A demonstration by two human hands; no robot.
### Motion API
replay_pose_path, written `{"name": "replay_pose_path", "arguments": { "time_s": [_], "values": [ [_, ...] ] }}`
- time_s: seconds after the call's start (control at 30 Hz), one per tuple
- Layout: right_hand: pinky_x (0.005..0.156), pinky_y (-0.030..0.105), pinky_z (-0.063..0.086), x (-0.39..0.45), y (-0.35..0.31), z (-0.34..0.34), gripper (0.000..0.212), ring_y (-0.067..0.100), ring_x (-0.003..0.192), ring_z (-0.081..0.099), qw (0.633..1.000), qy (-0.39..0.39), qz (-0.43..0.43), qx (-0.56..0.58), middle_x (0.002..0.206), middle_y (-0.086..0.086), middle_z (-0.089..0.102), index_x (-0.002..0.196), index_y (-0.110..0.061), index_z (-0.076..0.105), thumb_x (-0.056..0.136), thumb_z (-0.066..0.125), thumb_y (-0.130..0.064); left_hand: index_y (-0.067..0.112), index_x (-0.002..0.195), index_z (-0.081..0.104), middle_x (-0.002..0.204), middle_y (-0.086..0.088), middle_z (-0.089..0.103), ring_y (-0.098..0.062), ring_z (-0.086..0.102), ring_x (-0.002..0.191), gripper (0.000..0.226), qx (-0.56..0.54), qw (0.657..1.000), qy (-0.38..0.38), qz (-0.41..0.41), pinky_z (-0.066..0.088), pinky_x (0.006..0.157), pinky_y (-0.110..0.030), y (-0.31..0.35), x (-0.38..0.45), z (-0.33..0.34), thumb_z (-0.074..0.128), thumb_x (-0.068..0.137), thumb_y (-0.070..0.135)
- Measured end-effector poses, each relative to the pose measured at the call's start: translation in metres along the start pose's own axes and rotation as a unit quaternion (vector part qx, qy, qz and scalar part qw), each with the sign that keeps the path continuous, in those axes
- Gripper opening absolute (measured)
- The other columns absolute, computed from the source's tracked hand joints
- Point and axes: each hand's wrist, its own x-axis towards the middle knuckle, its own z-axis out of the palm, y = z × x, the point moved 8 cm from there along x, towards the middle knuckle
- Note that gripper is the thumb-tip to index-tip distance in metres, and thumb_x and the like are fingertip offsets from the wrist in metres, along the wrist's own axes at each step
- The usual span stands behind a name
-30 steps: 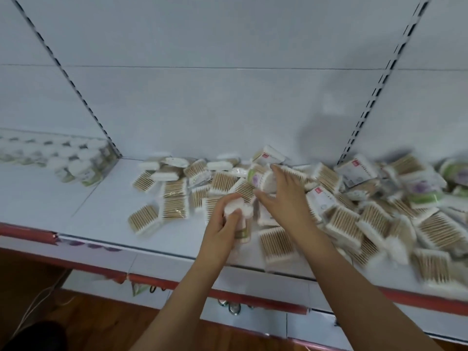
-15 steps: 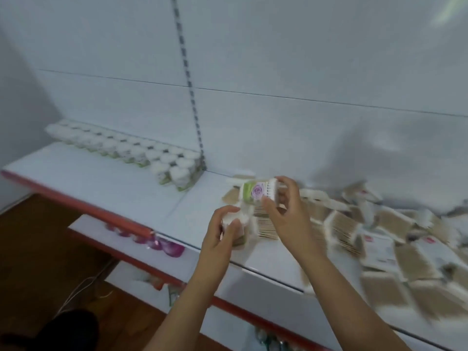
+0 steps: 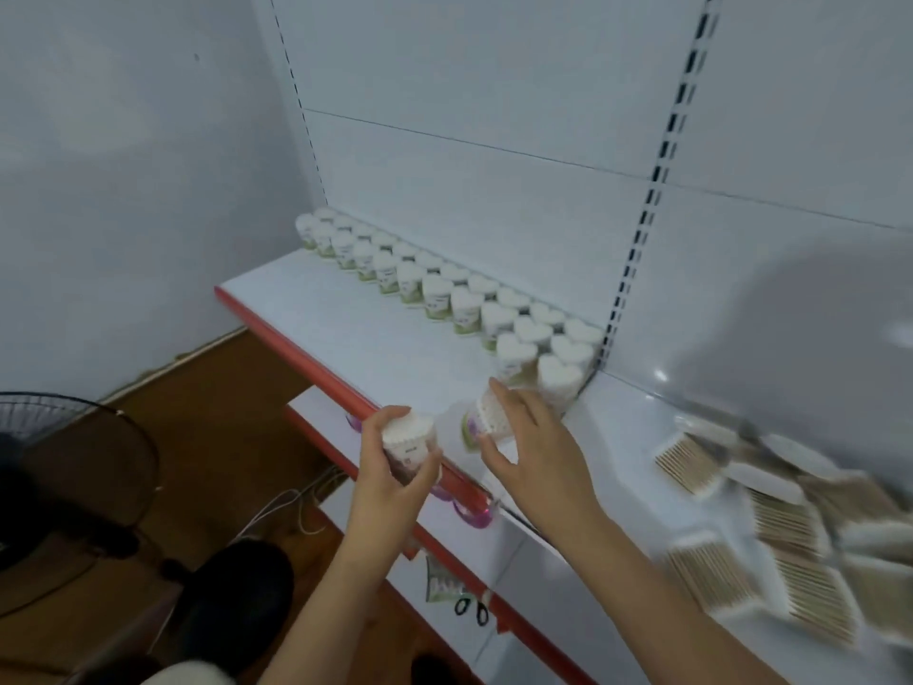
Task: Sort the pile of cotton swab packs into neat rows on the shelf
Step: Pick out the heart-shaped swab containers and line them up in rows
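My left hand (image 3: 390,477) grips a round cotton swab pack (image 3: 410,442) over the shelf's red front edge. A second round pack (image 3: 486,420) with a purple label is held tilted in my right hand (image 3: 533,447), just in front of the near end of the rows. Two neat rows of heart-shaped swab packs (image 3: 439,294) run along the back of the white shelf (image 3: 355,323). A blurred pile of flat swab packs (image 3: 770,551) lies on the shelf section to the right.
A slotted upright (image 3: 642,215) divides the two shelf sections. A lower shelf (image 3: 316,417) with a red edge sits below. A black fan (image 3: 74,467) stands on the wooden floor at the left, with cables nearby.
The view has swung left from the pile to the rows. Both hands have carried their packs left, and now hover near the near end of the rows.
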Motion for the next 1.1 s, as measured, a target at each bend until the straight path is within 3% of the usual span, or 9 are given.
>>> {"name": "replay_pose_path", "arguments": {
  "time_s": [0.17,0.3,0.43,0.53,0.67,0.73,0.83,0.97,1.1],
  "values": [
    [0.099,0.037,0.042,0.06,0.007,0.042,0.064,0.02,0.109,0.058,0.986,0.078,-0.048,-0.137,0.122,0.001,0.064,0.139,-0.013,0.053,0.085,0.072,-0.04,0.049,0.127,0.04,0.112,0.026,0.058,-0.003,0.065,0.1,0.053,0.044,0.999,-0.024,0.019,0.059,0.079,-0.027,-0.024,0.093,-0.011,0.069,0.093,0.02],
    [0.113,0.041,0.031,0.093,0.019,0.066,0.056,0.021,0.117,0.057,0.977,0.101,-0.039,-0.184,0.119,0.002,0.065,0.134,-0.012,0.058,0.087,0.063,-0.042,0.047,0.124,0.04,0.122,0.021,0.052,-0.003,0.058,0.11,0.055,0.145,0.985,-0.08,0.056,0.052,0.085,-0.015,-0.035,0.155,-0.005,0.074,0.089,0.023],
    [0.116,0.044,0.03,0.104,0.022,0.075,0.056,0.024,0.134,0.049,0.976,0.108,-0.049,-0.185,0.135,0.006,0.061,0.136,-0.007,0.057,0.091,0.059,-0.041,0.042,0.135,0.034,0.126,0.046,0.04,0.02,0.044,0.119,0.069,0.157,0.976,-0.133,0.07,0.041,0.089,-0.001,-0.044,0.195,0.001,0.078,0.087,0.02],
    [0.116,0.039,0.034,0.087,0.013,0.073,0.059,0.026,0.139,0.043,0.978,0.134,-0.06,-0.145,0.146,0.011,0.051,0.141,-0.004,0.05,0.092,0.062,-0.034,0.036,0.14,0.035,0.128,0.041,0.043,0.019,0.045,0.12,0.073,0.161,0.974,-0.14,0.07,0.04,0.092,-0.002,-0.054,0.212,0.005,0.08,0.083,0.026],
    [0.1,0.031,0.048,0.061,0.012,0.071,0.04,0.022,0.112,0.058,0.975,0.182,-0.062,-0.114,0.123,0.008,0.057,0.125,-0.007,0.055,0.091,0.061,-0.026,0.034,0.146,0.041,0.127,0.017,0.047,0.004,0.042,0.12,0.071,0.221,0.958,-0.134,0.123,0.035,0.095,-0.009,-0.058,0.242,0.015,0.077,0.085,0.039],
    [0.082,0.029,0.054,0.065,0.023,0.081,0.027,0.02,0.095,0.061,0.985,0.147,-0.037,-0.087,0.107,0.007,0.062,0.113,-0.008,0.062,0.09,0.06,-0.023,0.036,0.149,0.039,0.119,0.01,0.043,-0.005,0.045,0.109,0.073,0.237,0.956,-0.133,0.112,0.04,0.092,-0.017,-0.064,0.255,0.019,0.075,0.086,0.04],
    [0.061,0.028,0.052,0.069,0.029,0.101,0.015,0.014,0.079,0.059,0.995,0.054,-0.026,-0.074,0.093,-0.001,0.062,0.1,-0.014,0.067,0.093,0.056,-0.022,0.027,0.142,0.046,0.114,0.007,0.043,0.004,0.05,0.098,0.068,0.235,0.956,-0.139,0.111,0.048,0.09,-0.023,-0.068,0.263,0.024,0.079,0.084,0.034],
    [0.058,0.026,0.048,0.073,0.03,0.104,0.011,0.011,0.075,0.052,0.995,0.037,-0.023,-0.088,0.085,-0.006,0.058,0.09,-0.018,0.065,0.093,0.055,-0.02,0.019,0.137,0.048,0.119,0.005,0.046,0.019,0.045,0.1,0.07,0.221,0.962,-0.116,0.11,0.039,0.081,-0.001,-0.067,0.271,0.029,0.084,0.079,0.033],
    [0.058,0.024,0.048,0.075,0.033,0.103,0.012,0.011,0.077,0.054,0.997,0.029,0.001,-0.074,0.088,-0.006,0.058,0.091,-0.018,0.065,0.094,0.054,-0.022,0.018,0.133,0.047,0.122,0.004,0.047,0.005,0.05,0.097,0.071,0.24,0.96,-0.107,0.1,0.041,0.072,-0.005,-0.069,0.277,0.032,0.082,0.077,0.044]
  ]
}}
